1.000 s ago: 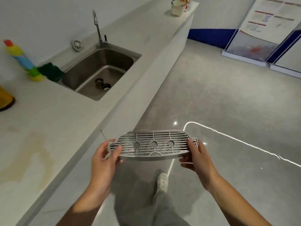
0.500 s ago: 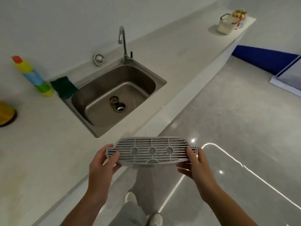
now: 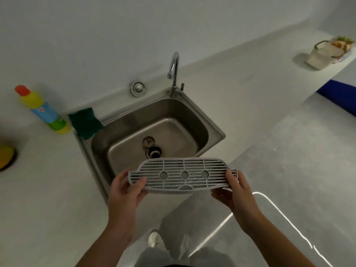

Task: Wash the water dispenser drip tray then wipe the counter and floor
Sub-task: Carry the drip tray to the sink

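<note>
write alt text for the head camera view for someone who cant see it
Two hands, left hand and right hand, hold a grey slotted drip tray level by its ends at the near edge of a steel sink. A green sponge and a dish soap bottle sit left of the sink.

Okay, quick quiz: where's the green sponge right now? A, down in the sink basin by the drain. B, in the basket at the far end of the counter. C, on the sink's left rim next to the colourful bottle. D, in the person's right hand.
C: the green sponge lies on the sink rim's left corner, beside the bottle; both hands hold the drip tray.
</note>
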Demonstrator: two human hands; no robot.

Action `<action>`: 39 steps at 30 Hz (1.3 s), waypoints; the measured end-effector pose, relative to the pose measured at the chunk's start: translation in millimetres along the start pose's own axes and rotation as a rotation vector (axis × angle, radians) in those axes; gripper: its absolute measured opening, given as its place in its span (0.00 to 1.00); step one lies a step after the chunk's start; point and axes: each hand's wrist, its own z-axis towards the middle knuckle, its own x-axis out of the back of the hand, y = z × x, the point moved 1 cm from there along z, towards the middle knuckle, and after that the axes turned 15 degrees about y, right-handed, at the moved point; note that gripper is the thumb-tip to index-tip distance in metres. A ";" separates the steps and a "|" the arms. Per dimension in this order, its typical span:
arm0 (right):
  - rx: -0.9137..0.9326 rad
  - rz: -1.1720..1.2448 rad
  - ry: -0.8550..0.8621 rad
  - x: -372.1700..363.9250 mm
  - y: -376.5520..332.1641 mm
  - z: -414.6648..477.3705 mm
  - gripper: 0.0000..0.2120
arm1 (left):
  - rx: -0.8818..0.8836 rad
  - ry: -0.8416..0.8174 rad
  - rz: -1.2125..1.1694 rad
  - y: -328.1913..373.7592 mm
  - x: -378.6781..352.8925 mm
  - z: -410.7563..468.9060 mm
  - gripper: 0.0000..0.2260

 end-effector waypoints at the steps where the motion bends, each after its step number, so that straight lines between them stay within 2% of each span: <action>1: 0.006 -0.005 -0.021 -7.9 -9.8 11.7 0.12 | 0.009 0.023 -0.019 3.7 -8.2 6.1 0.19; 4: 0.019 -0.018 -0.084 -30.0 -34.2 47.3 0.12 | 0.060 0.088 -0.082 10.8 -33.6 22.1 0.19; 7: 0.046 -0.047 -0.167 -52.1 -56.0 83.1 0.12 | 0.134 0.154 -0.171 9.7 -54.8 37.4 0.14; 11: 0.085 -0.079 -0.332 -80.0 -87.7 129.3 0.12 | 0.204 0.216 -0.351 5.6 -81.6 46.6 0.11; 14: 0.105 -0.122 -0.423 -103.0 -111.3 161.9 0.08 | 0.217 0.249 -0.527 2.4 -104.8 46.4 0.20; 18: 0.094 -0.186 -0.554 -131.8 -132.3 192.1 0.07 | 0.179 0.142 -0.660 -2.8 -135.8 39.7 0.25; 23: 0.015 -0.244 -0.613 -154.1 -138.3 217.1 0.07 | 0.123 0.369 -0.638 5.6 -160.4 45.4 0.25; 27: 0.031 -0.472 -0.654 -164.9 -144.7 226.5 0.10 | 0.140 0.469 -0.623 1.9 -161.3 57.6 0.28; 28: 0.079 -0.540 -0.641 -167.3 -147.1 228.8 0.15 | 0.135 0.474 -0.616 0.2 -159.6 61.6 0.28; 29: 0.212 -0.611 -0.599 -169.8 -150.0 231.4 0.21 | 0.134 0.475 -0.614 -1.6 -157.8 66.2 0.27; 30: 0.435 -0.673 -0.540 -171.8 -154.1 231.6 0.26 | 0.137 0.474 -0.618 -3.1 -155.7 70.3 0.26; 32: 0.923 -0.711 -0.498 -178.1 -161.2 219.9 0.21 | 0.140 0.473 -0.625 -4.7 -151.4 78.5 0.26; 33: 1.082 -0.731 -0.561 -184.7 -162.8 207.4 0.16 | 0.141 0.472 -0.625 -5.3 -149.6 82.3 0.26; 34: 1.181 -0.780 -0.660 -193.3 -161.4 194.2 0.13 | 0.142 0.469 -0.624 -5.8 -148.0 85.9 0.25; 36: 1.336 -0.918 -0.826 -212.1 -150.8 172.6 0.15 | 0.142 0.457 -0.623 -5.4 -145.3 92.2 0.24; 39: 1.459 -1.080 -0.909 -237.1 -139.3 160.9 0.19 | 0.147 0.433 -0.642 -4.6 -143.1 100.2 0.22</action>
